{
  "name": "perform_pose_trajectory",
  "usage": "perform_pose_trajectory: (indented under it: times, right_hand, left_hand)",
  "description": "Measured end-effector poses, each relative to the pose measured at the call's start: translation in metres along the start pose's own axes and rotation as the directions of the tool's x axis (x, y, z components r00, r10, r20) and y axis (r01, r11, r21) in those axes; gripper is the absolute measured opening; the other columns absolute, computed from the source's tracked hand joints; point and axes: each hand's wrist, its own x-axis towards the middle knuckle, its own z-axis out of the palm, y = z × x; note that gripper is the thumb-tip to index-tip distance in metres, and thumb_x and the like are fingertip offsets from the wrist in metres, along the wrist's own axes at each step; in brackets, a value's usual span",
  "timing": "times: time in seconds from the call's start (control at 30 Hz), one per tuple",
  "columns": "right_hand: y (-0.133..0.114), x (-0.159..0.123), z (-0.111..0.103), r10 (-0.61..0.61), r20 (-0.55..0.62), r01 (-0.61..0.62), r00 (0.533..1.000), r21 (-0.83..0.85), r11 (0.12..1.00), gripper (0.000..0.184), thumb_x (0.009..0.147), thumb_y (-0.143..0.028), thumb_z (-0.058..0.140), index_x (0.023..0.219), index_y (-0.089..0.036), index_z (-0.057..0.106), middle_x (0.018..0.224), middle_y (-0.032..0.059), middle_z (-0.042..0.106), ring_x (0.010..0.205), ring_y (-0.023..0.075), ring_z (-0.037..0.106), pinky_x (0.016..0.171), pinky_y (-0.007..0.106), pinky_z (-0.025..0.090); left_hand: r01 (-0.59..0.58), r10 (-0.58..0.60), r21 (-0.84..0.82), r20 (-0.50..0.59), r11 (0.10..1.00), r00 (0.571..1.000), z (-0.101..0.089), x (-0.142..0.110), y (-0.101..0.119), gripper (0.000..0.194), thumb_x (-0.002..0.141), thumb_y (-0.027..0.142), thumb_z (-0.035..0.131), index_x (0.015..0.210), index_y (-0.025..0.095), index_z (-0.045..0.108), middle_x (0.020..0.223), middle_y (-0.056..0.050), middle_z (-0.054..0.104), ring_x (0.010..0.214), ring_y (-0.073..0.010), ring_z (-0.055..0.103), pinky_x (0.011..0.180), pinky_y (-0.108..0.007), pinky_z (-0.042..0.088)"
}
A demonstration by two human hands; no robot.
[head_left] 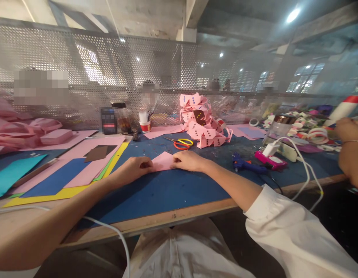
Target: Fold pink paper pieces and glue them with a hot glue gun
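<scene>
A small sheet of pink paper (163, 161), peaked at its far edge, lies on the blue tabletop between my two hands. My left hand (137, 168) has its fingers curled and pinches the paper's left edge. At the right edge, my right hand (187, 160) grips the same sheet, its fingertips closed over the corner. Just beyond the paper are scissors (183, 144) with red and yellow handles. Behind them rises a pile of pink paper pieces (200, 121) marked with small dark squares.
Coloured paper sheets (60, 173) are stacked at left. To the right lie a blue glue gun (246, 163), a magenta device (270, 160) with white cables, and a lidded jar (279, 129). Another person's arm (352, 150) reaches in at far right. A perforated metal screen (109, 69) stands behind.
</scene>
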Motion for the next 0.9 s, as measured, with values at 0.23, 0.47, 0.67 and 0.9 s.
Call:
perform_pose_trajectory:
  times: [0.23, 0.47, 0.67, 0.9]
  right_hand:
    - [0.001, 0.000, 0.000, 0.003, -0.003, -0.003, 1.000, 0.002, 1.000, 0.026, 0.083, -0.046, 0.066, 0.084, -0.019, 0.067, 0.083, 0.0019, 0.070, 0.072, 0.0131, 0.059, 0.057, 0.022, 0.028]
    - [0.001, 0.000, 0.000, -0.005, -0.007, 0.005, 1.000, 0.013, 1.000, 0.026, 0.083, -0.046, 0.066, 0.081, -0.019, 0.065, 0.081, 0.0008, 0.069, 0.068, 0.0120, 0.058, 0.056, 0.022, 0.028]
    - [0.003, 0.000, 0.000, -0.006, -0.005, 0.006, 1.000, 0.023, 1.000, 0.026, 0.083, -0.046, 0.066, 0.081, -0.020, 0.065, 0.080, 0.0006, 0.069, 0.069, 0.0120, 0.058, 0.056, 0.021, 0.028]
    - [0.003, 0.000, 0.000, -0.002, 0.007, 0.002, 1.000, 0.013, 1.000, 0.027, 0.083, -0.046, 0.065, 0.083, -0.019, 0.066, 0.083, 0.0011, 0.070, 0.070, 0.0122, 0.058, 0.057, 0.022, 0.028]
  left_hand:
    - [-0.011, 0.011, 0.020, 0.003, 1.000, 1.000, -0.002, 0.001, -0.008, 0.028, 0.084, 0.046, 0.057, 0.085, 0.020, 0.067, 0.079, -0.001, 0.068, 0.074, -0.0185, 0.060, 0.068, -0.026, 0.042]
    - [-0.042, 0.040, 0.042, 0.042, 0.998, 0.998, -0.009, -0.002, -0.012, 0.026, 0.084, 0.045, 0.059, 0.084, 0.021, 0.068, 0.078, 0.001, 0.067, 0.073, -0.0167, 0.059, 0.068, -0.025, 0.041]
    - [-0.023, 0.021, 0.031, 0.088, 0.999, 0.996, -0.016, -0.005, -0.012, 0.026, 0.082, 0.045, 0.059, 0.084, 0.022, 0.069, 0.080, 0.000, 0.068, 0.075, -0.0178, 0.060, 0.069, -0.025, 0.043]
    - [0.024, -0.028, 0.031, 0.140, 0.999, 0.990, -0.023, -0.006, -0.014, 0.026, 0.080, 0.044, 0.059, 0.084, 0.021, 0.070, 0.081, -0.001, 0.070, 0.076, -0.0196, 0.061, 0.069, -0.026, 0.043]
